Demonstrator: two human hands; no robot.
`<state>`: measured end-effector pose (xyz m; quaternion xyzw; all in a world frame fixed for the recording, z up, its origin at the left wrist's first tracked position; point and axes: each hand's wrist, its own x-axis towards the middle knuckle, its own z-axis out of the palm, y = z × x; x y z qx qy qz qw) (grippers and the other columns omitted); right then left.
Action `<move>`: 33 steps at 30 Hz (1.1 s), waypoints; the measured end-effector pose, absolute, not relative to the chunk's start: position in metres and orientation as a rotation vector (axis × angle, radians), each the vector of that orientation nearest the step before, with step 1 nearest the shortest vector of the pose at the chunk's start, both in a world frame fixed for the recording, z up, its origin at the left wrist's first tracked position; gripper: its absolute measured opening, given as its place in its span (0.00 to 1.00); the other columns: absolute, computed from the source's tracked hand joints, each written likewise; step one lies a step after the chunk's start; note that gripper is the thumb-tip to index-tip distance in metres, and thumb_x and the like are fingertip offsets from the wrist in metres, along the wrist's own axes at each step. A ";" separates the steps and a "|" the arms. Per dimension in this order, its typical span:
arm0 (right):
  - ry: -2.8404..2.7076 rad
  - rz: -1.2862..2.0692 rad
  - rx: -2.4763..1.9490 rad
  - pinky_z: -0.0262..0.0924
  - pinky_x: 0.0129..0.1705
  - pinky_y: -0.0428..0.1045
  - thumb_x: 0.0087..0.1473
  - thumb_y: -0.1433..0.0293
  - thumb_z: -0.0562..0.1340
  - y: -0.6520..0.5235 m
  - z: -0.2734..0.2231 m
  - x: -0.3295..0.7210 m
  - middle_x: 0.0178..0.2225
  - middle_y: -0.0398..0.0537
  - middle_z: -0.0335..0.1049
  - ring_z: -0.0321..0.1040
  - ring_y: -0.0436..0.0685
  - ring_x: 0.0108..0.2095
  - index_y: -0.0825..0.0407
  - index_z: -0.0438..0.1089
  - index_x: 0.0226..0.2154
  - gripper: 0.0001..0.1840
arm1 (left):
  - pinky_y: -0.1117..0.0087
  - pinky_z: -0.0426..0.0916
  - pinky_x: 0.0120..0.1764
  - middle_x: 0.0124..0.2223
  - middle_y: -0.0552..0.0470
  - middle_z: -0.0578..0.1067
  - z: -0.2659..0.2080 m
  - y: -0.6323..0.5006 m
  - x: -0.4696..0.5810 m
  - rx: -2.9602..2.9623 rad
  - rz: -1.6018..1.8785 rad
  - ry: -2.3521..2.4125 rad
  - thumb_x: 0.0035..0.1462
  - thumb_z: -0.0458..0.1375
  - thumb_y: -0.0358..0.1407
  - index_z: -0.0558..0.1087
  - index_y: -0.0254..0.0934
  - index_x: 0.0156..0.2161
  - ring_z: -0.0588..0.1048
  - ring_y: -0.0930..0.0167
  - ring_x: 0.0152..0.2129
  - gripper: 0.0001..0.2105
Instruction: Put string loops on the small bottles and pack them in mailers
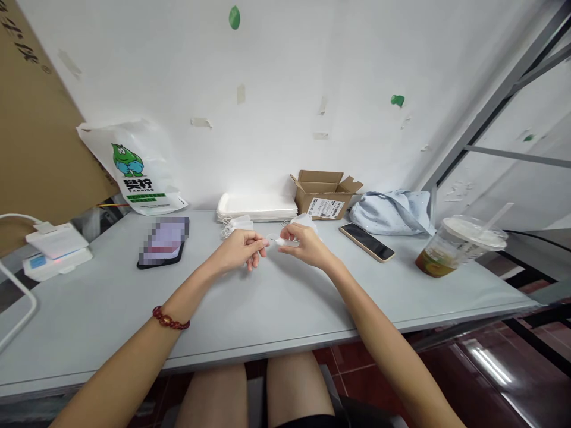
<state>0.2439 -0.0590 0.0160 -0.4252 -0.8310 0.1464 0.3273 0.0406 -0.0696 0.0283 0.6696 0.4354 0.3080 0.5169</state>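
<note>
Over the middle of the grey table, my right hand (307, 245) grips a small white piece (288, 242) between thumb and fingers. A thin loop (273, 239) runs from its left end towards my left hand (246, 246), whose thumb and forefinger are pinched at the loop's end. The other left fingers are curled. Just behind the left hand lies a bundle of white pieces with thin white cords (236, 224). More whitish translucent pieces (307, 220) lie behind the right hand, partly hidden by it. What kind of piece I hold is too small to tell.
Along the wall are a white stack (256, 207), an open cardboard box (325, 196) and a pale blue cloth bag (390, 213). Phones lie left (164, 241) and right (366, 242). A drink cup (459, 244) stands far right; a charger (57, 249) and white plastic bag (138, 169) are left.
</note>
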 end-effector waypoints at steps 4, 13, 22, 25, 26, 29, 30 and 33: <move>-2.152 0.436 -1.100 0.54 0.32 0.46 0.45 0.66 0.68 -0.058 0.015 0.243 0.29 0.44 0.65 0.60 0.51 0.30 0.53 0.65 0.29 0.13 | 0.75 0.64 0.18 0.27 0.51 0.72 0.026 -0.068 0.040 1.546 0.787 1.028 0.56 0.55 0.39 0.71 0.30 0.31 0.69 0.77 0.16 0.11; -2.126 0.484 -1.043 0.56 0.33 0.47 0.49 0.63 0.65 -0.061 0.014 0.240 0.29 0.44 0.66 0.61 0.51 0.31 0.54 0.66 0.30 0.12 | 0.75 0.64 0.20 0.23 0.54 0.69 0.021 -0.066 0.040 1.410 0.894 0.973 0.52 0.60 0.37 0.71 0.30 0.26 0.67 0.78 0.16 0.10; -2.093 0.555 -1.034 0.56 0.33 0.47 0.48 0.62 0.65 -0.065 0.016 0.238 0.30 0.44 0.67 0.62 0.51 0.31 0.54 0.66 0.31 0.13 | 0.75 0.63 0.23 0.24 0.54 0.71 0.027 -0.067 0.040 1.273 0.859 0.957 0.53 0.60 0.35 0.73 0.30 0.28 0.67 0.79 0.17 0.09; -2.091 0.561 -1.036 0.56 0.34 0.47 0.48 0.61 0.65 -0.065 0.016 0.237 0.30 0.45 0.67 0.62 0.51 0.31 0.54 0.66 0.31 0.13 | 0.75 0.63 0.24 0.25 0.53 0.71 0.027 -0.068 0.040 1.273 0.848 0.952 0.54 0.59 0.35 0.73 0.30 0.28 0.67 0.79 0.18 0.08; -2.091 0.561 -1.036 0.56 0.34 0.47 0.48 0.61 0.65 -0.065 0.016 0.237 0.30 0.45 0.67 0.62 0.51 0.31 0.54 0.66 0.31 0.13 | 0.75 0.63 0.24 0.26 0.53 0.71 0.027 -0.068 0.040 1.276 0.845 0.949 0.54 0.59 0.35 0.73 0.30 0.29 0.67 0.79 0.18 0.08; -2.086 0.563 -1.039 0.56 0.34 0.47 0.49 0.60 0.64 -0.065 0.017 0.236 0.31 0.45 0.67 0.62 0.51 0.32 0.53 0.66 0.31 0.13 | 0.75 0.63 0.24 0.26 0.53 0.71 0.027 -0.068 0.040 1.277 0.848 0.946 0.53 0.59 0.36 0.73 0.30 0.28 0.67 0.79 0.18 0.09; -2.083 0.563 -1.043 0.57 0.34 0.47 0.50 0.60 0.63 -0.065 0.017 0.236 0.31 0.45 0.67 0.62 0.51 0.32 0.53 0.66 0.31 0.13 | 0.74 0.63 0.24 0.26 0.54 0.71 0.027 -0.069 0.040 1.272 0.851 0.946 0.53 0.59 0.36 0.73 0.30 0.28 0.67 0.79 0.18 0.09; -2.075 0.556 -1.053 0.57 0.34 0.48 0.50 0.61 0.63 -0.066 0.017 0.237 0.31 0.45 0.67 0.62 0.51 0.32 0.53 0.66 0.31 0.12 | 0.74 0.63 0.25 0.26 0.54 0.71 0.028 -0.069 0.041 1.262 0.853 0.950 0.52 0.60 0.35 0.72 0.30 0.28 0.67 0.79 0.18 0.08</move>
